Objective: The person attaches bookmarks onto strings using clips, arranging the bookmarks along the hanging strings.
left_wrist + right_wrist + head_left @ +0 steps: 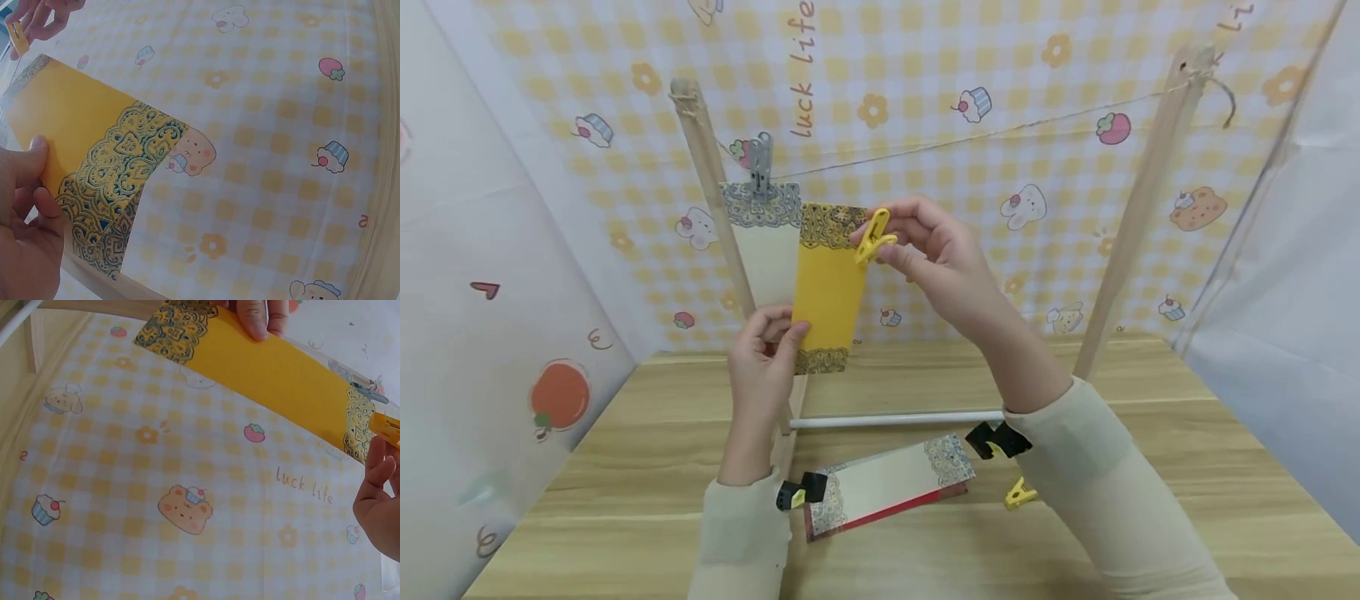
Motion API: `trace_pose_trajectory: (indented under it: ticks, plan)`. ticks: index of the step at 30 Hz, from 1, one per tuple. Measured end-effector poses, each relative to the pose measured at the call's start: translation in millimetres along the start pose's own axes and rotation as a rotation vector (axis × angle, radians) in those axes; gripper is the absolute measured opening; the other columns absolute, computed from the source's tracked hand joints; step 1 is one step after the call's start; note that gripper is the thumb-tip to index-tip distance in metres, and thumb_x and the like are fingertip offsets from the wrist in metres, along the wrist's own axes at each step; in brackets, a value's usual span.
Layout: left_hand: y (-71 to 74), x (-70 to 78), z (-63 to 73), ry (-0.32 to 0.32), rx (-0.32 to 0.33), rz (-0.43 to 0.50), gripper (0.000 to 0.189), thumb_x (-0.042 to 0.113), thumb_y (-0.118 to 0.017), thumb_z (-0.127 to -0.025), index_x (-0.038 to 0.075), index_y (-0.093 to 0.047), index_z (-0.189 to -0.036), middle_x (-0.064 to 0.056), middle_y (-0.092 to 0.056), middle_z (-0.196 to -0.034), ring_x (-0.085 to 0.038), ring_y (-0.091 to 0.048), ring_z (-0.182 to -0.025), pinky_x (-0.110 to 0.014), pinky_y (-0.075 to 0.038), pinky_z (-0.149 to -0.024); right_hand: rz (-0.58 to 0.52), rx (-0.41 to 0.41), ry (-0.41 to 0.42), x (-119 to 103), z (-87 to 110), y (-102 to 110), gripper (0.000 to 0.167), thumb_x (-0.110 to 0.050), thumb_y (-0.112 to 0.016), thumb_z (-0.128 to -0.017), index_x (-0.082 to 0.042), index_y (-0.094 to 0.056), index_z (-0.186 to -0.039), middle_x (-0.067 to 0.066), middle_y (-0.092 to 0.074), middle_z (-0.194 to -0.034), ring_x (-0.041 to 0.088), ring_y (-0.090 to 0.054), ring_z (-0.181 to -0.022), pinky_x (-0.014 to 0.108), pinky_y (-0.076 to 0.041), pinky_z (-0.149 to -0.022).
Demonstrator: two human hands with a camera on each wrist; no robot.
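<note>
My left hand point(763, 354) pinches a yellow paper card point(831, 292) by its lower left edge, thumb on the front. Dark lace-like patterns band the card's top and bottom. At its upper right edge, my right hand point(943, 267) holds a yellow plastic clothespin point(874, 237) between thumb and fingers. The clothespin overlaps the card's patterned corner in the head view. Just left of the yellow card, a cream card point(767, 258) with a blue-grey patterned top hangs from a string point(985, 137) by a grey clothespin point(762, 162). The yellow card partly covers the cream one.
Wooden posts stand at left point(707, 167) and right point(1138, 200), with the string tied between their tops. A white rod point(895, 419) runs low between them. On the wooden table point(625, 500) lie stacked cards point(887, 487), cream over red, and another yellow clothespin point(1019, 494) beside the right sleeve.
</note>
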State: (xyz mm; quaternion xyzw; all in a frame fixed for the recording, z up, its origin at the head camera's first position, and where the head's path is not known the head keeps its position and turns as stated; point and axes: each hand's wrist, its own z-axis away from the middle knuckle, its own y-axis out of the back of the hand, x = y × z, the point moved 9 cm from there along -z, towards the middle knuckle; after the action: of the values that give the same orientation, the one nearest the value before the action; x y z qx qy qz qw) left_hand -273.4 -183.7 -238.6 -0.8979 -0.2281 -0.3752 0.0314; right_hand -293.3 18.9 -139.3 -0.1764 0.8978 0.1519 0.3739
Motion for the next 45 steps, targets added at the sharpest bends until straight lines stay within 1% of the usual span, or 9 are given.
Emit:
trace_pose_trajectory:
  ticks: [4, 6, 10, 15, 21, 26, 32, 37, 45]
  plan:
    - [3.2, 2.0, -2.6, -0.014, 0.020, 0.041, 0.017, -0.001, -0.070, -0.089, -0.012, -0.063, -0.099, 0.020, -0.070, -0.077, 0.005, -0.046, -0.054, -0.013, -0.032, -0.046, -0.050, 0.029, 0.045, -2, -9.5, -6, 0.024, 0.007, -0.052, -0.097, 0.008, -0.052, -0.122, 0.014, -0.069, -0.109, 0.016, -0.065, -0.093, 0.029, -0.051, -0.082]
    - [3.9, 2.6, -3.7, -0.018, 0.025, 0.053, 0.017, -0.001, -0.069, -0.089, -0.013, -0.063, -0.099, 0.030, -0.066, -0.077, 0.004, -0.045, -0.053, -0.013, -0.031, -0.045, -0.070, 0.045, 0.056, -2, -14.3, -9, 0.023, 0.008, -0.051, -0.098, 0.008, -0.051, -0.121, 0.018, -0.068, -0.111, 0.016, -0.065, -0.092, 0.028, -0.051, -0.081]
    - [4.6, 3.7, -5.9, -0.019, 0.034, 0.056, 0.017, 0.001, -0.070, -0.090, -0.011, -0.064, -0.099, 0.029, -0.066, -0.076, 0.003, -0.046, -0.053, -0.014, -0.032, -0.046, -0.061, 0.066, 0.085, -7, -24.7, -12, 0.021, 0.007, -0.052, -0.098, 0.005, -0.052, -0.119, 0.021, -0.067, -0.114, 0.019, -0.063, -0.089, 0.028, -0.049, -0.075]
    - [4.4, 5.1, -8.2, -0.022, 0.040, 0.070, 0.016, 0.002, -0.071, -0.089, -0.010, -0.066, -0.099, 0.026, -0.067, -0.076, 0.000, -0.051, -0.055, -0.014, -0.033, -0.047, -0.056, 0.098, 0.136, -17, -36.8, -13, 0.015, 0.009, -0.054, -0.096, 0.003, -0.054, -0.110, 0.021, -0.069, -0.113, 0.018, -0.056, -0.073, 0.024, -0.046, -0.060]
    - [3.7, 5.4, -11.0, -0.020, 0.053, 0.088, 0.017, 0.001, -0.071, -0.089, -0.011, -0.065, -0.099, 0.029, -0.067, -0.075, 0.002, -0.056, -0.059, -0.013, -0.033, -0.047, -0.087, 0.127, 0.181, -26, -48.2, -11, 0.011, 0.012, -0.053, -0.095, 0.005, -0.054, -0.103, 0.022, -0.070, -0.110, 0.017, -0.045, -0.056, 0.023, -0.041, -0.048]
    - [1.4, 3.9, -11.4, -0.007, 0.050, 0.091, 0.018, 0.000, -0.071, -0.089, -0.013, -0.064, -0.100, 0.031, -0.066, -0.075, 0.004, -0.056, -0.060, -0.012, -0.033, -0.047, -0.108, 0.168, 0.183, -28, -55.2, -10, 0.009, 0.011, -0.054, -0.095, 0.002, -0.057, -0.096, 0.019, -0.071, -0.106, 0.019, -0.041, -0.050, 0.024, -0.039, -0.044]
    - [-1.9, 3.3, -10.2, -0.007, 0.047, 0.114, 0.019, 0.000, -0.070, -0.089, -0.013, -0.064, -0.101, 0.030, -0.066, -0.075, 0.003, -0.053, -0.058, -0.012, -0.034, -0.047, -0.101, 0.195, 0.204, -33, -60.4, -11, 0.004, 0.008, -0.056, -0.095, 0.005, -0.057, -0.095, 0.021, -0.072, -0.106, 0.020, -0.040, -0.045, 0.026, -0.036, -0.042]
    - [-3.5, 3.1, -10.0, -0.010, 0.044, 0.122, 0.018, 0.001, -0.069, -0.090, -0.013, -0.064, -0.102, 0.029, -0.066, -0.075, 0.001, -0.051, -0.055, -0.012, -0.034, -0.046, -0.086, 0.199, 0.153, -32, -67.7, -12, 0.008, 0.006, -0.056, -0.096, 0.000, -0.057, -0.091, 0.018, -0.071, -0.105, 0.019, -0.038, -0.041, 0.026, -0.034, -0.039]
    - [-5.3, 1.8, -10.0, 0.001, 0.044, 0.123, 0.019, 0.001, -0.069, -0.090, -0.013, -0.064, -0.102, 0.029, -0.066, -0.075, 0.001, -0.052, -0.054, -0.011, -0.038, -0.048, 0.013, 0.203, 0.039, -26, -78.3, -11, 0.006, 0.004, -0.056, -0.096, -0.001, -0.058, -0.096, 0.013, -0.071, -0.099, 0.012, -0.034, -0.045, 0.021, -0.027, -0.043]
